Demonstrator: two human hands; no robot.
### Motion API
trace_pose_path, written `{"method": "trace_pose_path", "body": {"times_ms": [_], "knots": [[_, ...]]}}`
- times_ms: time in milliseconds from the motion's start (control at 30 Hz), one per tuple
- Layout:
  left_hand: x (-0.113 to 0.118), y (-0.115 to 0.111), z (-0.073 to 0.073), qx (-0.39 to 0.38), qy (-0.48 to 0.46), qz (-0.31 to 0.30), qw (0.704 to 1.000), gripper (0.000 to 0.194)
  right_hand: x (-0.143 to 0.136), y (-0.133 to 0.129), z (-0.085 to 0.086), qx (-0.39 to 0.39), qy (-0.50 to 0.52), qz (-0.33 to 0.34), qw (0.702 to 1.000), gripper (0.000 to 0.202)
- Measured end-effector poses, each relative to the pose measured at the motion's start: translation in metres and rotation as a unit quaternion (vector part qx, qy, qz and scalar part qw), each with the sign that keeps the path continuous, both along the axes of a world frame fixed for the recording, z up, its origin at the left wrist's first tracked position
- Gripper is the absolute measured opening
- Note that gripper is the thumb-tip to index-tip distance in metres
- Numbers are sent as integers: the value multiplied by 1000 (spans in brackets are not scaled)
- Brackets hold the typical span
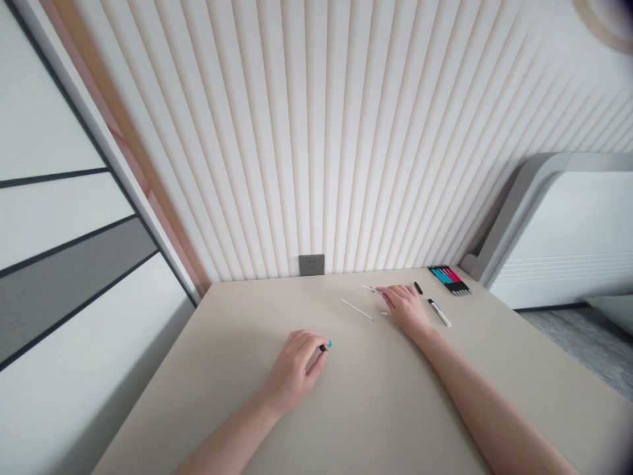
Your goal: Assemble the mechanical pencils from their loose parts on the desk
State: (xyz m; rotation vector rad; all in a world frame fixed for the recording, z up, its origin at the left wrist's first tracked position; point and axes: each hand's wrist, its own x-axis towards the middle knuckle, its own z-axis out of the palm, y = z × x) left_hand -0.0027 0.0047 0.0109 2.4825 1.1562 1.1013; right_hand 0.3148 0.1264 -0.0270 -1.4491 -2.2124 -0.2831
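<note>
My left hand (295, 366) is closed in a pinch over the near middle of the table. Between thumb and forefinger sits a small black piece with a blue end (324, 348), probably a pen part. Farther back and to the right, my right hand (404, 307) reaches palm down, its fingertips closed on a thin white rod (370, 288) that looks like a pen refill. In front of it lies another thin white rod (357, 309). A tiny white piece (384, 313) rests by the right fingers. Just past that hand are a black cap (418, 288) and a white pen barrel with a black end (440, 313).
Several pens in blue, red and black (449, 280) lie side by side near the table's back right corner. A beige table (208, 369) meets a ribbed wall with a dark socket (311, 265). A white headboard (573, 231) stands right, a cabinet (64, 264) left.
</note>
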Motion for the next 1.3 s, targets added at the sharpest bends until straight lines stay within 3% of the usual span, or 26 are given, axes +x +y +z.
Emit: {"method": "trace_pose_path", "body": {"times_ms": [100,367,767,1000,1167,1300], "knots": [[0,0,1,-4,7,2,1000,19,-8,1,1,-8,-35,42,998,27],[-1,1,-2,2,9,6,1000,30,-6,4,3,-24,-27,28,999,27],[-3,3,-4,5,-5,-5,1000,13,-8,5,3,-28,-16,11,999,30],[-5,2,-3,31,-38,-7,999,17,-10,3,3,-7,-4,-29,1000,35],[-8,0,-1,83,-77,-39,993,30,-10,1,6,-15,-26,8,1000,31],[-6,1,-2,57,-41,-28,997,26,-10,3,4,-26,-52,30,998,26]]}}
